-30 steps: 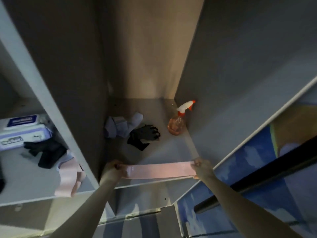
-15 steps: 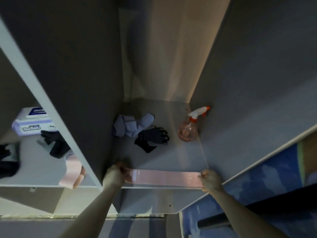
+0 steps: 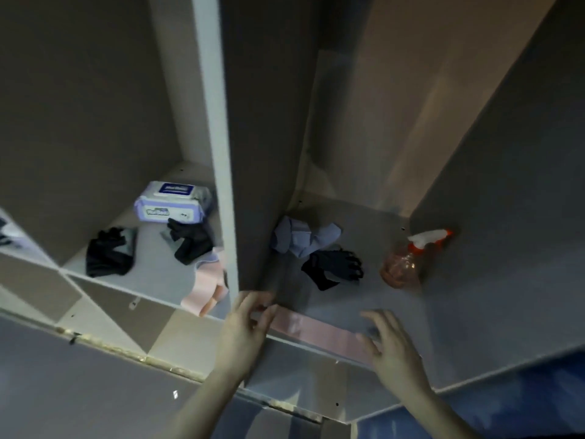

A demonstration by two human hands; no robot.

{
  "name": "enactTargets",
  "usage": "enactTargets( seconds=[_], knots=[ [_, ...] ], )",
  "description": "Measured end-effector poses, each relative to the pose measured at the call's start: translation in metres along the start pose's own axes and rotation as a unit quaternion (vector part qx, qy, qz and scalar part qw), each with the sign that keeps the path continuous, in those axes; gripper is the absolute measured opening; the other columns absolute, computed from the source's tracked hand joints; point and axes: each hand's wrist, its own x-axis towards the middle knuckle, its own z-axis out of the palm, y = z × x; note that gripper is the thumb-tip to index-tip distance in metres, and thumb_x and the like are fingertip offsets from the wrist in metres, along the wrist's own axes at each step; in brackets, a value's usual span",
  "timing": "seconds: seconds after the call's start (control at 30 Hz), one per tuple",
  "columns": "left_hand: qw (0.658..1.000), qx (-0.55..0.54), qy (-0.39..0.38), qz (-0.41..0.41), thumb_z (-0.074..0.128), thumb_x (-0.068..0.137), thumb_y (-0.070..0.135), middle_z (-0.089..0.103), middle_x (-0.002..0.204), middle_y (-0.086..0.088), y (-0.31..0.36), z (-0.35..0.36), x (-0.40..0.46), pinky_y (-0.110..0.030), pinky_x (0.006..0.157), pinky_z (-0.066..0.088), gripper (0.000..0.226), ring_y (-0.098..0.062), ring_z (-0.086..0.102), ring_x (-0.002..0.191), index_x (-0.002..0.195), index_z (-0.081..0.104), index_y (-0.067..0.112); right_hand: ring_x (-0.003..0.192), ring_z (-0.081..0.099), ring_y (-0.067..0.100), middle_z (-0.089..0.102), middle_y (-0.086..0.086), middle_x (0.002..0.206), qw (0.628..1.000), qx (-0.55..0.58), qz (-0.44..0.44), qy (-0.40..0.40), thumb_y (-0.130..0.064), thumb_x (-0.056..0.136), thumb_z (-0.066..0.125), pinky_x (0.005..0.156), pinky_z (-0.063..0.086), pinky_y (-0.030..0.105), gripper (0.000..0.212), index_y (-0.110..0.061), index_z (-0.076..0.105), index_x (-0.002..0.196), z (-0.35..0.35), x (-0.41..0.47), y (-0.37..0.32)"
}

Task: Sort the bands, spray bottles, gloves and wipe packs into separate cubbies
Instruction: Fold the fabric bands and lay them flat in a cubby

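Along the near lip of the right-hand cubby floor point(image 3: 395, 299) a flat pink elastic band point(image 3: 319, 332) lies stretched left to right, its long side flush with the front edge. The left hand point(image 3: 245, 324) touches the band's left end beside the white upright divider panel point(image 3: 221, 153); whether its fingertips pinch it is blurred. The right hand point(image 3: 391, 342) hovers over the right end, fingers spread and loose, holding nothing. Farther in sit a crumpled pale blue band point(image 3: 304, 239), a black glove point(image 3: 335, 269) and a clear orange-tinted spray bottle with a white trigger point(image 3: 408, 261) close against the right wall. Bare floor lies between these and the pink band. Left of the divider, a white wipe pack point(image 3: 172, 201), two more black gloves point(image 3: 109, 251) and another pink band point(image 3: 205, 289) overhanging the front edge.
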Motion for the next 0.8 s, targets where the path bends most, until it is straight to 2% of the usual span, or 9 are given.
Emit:
enactTargets(
  seconds=[0.07,0.13,0.3,0.4,0.5,0.6,0.7,0.77,0.8],
  knots=[
    [0.999,-0.020,0.033,-0.002,0.071,0.084,0.014,0.061,0.094,0.011,0.010,-0.032,-0.006,-0.017,0.066,0.049,0.011,-0.005,0.063,0.082,0.088,0.068,0.025,0.107,0.053,0.004,0.050,-0.018,0.115,0.994,0.096,-0.055,-0.028,-0.028,0.088,0.061,0.089,0.046,0.025,0.031,-0.032,0.054,0.117,0.004,0.001,-0.045],
    [0.998,-0.022,0.056,-0.019,0.071,0.083,0.016,0.062,0.098,0.010,0.010,-0.068,-0.008,-0.015,0.064,0.049,0.011,-0.006,0.064,0.080,0.087,0.067,0.026,0.108,0.052,-0.002,0.053,-0.024,0.114,0.981,0.169,-0.086,-0.042,-0.033,0.084,0.060,0.089,0.042,0.014,0.031,-0.035,0.055,0.114,0.009,0.001,-0.091],
    [0.991,0.090,0.042,-0.084,0.073,0.080,0.019,0.051,0.104,0.014,-0.034,-0.150,0.001,-0.036,0.082,0.054,0.023,-0.006,0.064,0.084,0.101,0.067,0.025,0.105,0.057,0.001,0.060,-0.019,0.108,0.955,0.251,-0.120,-0.102,-0.021,0.084,0.068,0.083,0.043,0.008,0.034,-0.034,0.056,0.113,0.044,0.003,-0.176],
    [0.991,0.066,0.056,-0.099,0.072,0.082,0.016,0.051,0.105,0.009,-0.049,-0.186,0.011,-0.033,0.085,0.052,0.025,-0.010,0.064,0.087,0.105,0.067,0.023,0.105,0.054,-0.004,0.057,-0.020,0.110,0.952,0.241,-0.138,-0.126,-0.024,0.084,0.066,0.081,0.043,0.008,0.030,-0.037,0.052,0.108,0.073,0.012,-0.212],
    [0.993,0.052,0.040,-0.098,0.070,0.083,0.018,0.051,0.107,0.010,-0.062,-0.215,0.022,-0.029,0.083,0.052,0.023,-0.008,0.064,0.089,0.104,0.066,0.027,0.106,0.050,-0.005,0.053,-0.015,0.110,0.962,0.183,-0.152,-0.137,-0.029,0.082,0.063,0.086,0.037,0.006,0.028,-0.028,0.057,0.109,0.109,0.026,-0.238],
    [0.995,0.041,0.012,-0.086,0.070,0.084,0.018,0.052,0.109,0.010,-0.075,-0.242,0.035,-0.026,0.082,0.052,0.023,-0.002,0.063,0.088,0.103,0.065,0.028,0.122,0.044,0.012,0.045,-0.006,0.129,0.971,0.076,-0.155,-0.163,-0.031,0.085,0.063,0.099,0.038,0.021,0.047,-0.022,0.050,0.130,0.150,0.046,-0.255],
    [0.996,0.050,-0.016,-0.074,0.069,0.085,0.018,0.052,0.105,0.015,-0.085,-0.264,0.048,-0.010,0.075,0.047,0.020,0.009,0.060,0.083,0.101,0.065,0.030,0.137,0.032,0.020,0.033,-0.002,0.149,0.972,-0.092,-0.114,-0.182,-0.042,0.087,0.059,0.111,0.029,0.034,0.065,-0.024,0.034,0.145,0.186,0.061,-0.257],
    [0.995,0.060,-0.034,-0.070,0.069,0.085,0.018,0.053,0.103,0.015,-0.090,-0.273,0.055,0.000,0.067,0.041,0.019,0.013,0.058,0.080,0.099,0.066,0.030,0.134,0.040,0.024,0.045,0.002,0.144,0.957,-0.193,-0.096,-0.196,-0.046,0.077,0.068,0.111,0.030,0.041,0.069,-0.024,0.046,0.137,0.201,0.067,-0.255],
    [0.995,0.063,-0.042,-0.072,0.068,0.085,0.018,0.054,0.103,0.014,-0.093,-0.276,0.059,0.001,0.066,0.039,0.018,0.012,0.058,0.080,0.098,0.066,0.030,0.125,0.050,0.026,0.056,0.002,0.132,0.950,-0.222,-0.079,-0.205,-0.047,0.066,0.076,0.105,0.038,0.043,0.067,-0.025,0.057,0.126,0.208,0.071,-0.254]
  ],
)
